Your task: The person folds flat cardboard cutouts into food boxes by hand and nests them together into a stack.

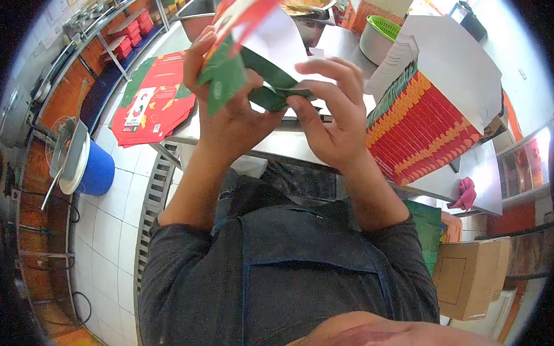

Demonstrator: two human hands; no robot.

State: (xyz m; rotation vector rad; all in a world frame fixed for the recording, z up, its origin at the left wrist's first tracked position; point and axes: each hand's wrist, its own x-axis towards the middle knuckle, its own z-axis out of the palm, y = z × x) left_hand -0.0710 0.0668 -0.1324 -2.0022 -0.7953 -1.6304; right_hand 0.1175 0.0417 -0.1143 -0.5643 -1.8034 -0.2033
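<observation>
A printed cardboard box (224, 83), red and green outside and white inside, is held up above the table's front edge, partly folded, its top blurred. My left hand (223, 123) grips its left side, fingers behind the panel and thumb near the lower edge. With thumb and index finger, my right hand (336, 110) pinches a dark green flap at the box's lower right corner; its other fingers are lifted. To the left lies a stack of flat red and green box blanks (158, 101). On the right, nested open boxes (431, 128) form a tall leaning stack.
The steel table (276, 141) runs in front of me. At its back are a metal bowl of food (304, 0) and a pot with a green strainer (379, 38). A blue bucket (97, 170) stands on the left floor; brown cartons (467, 276) are at lower right.
</observation>
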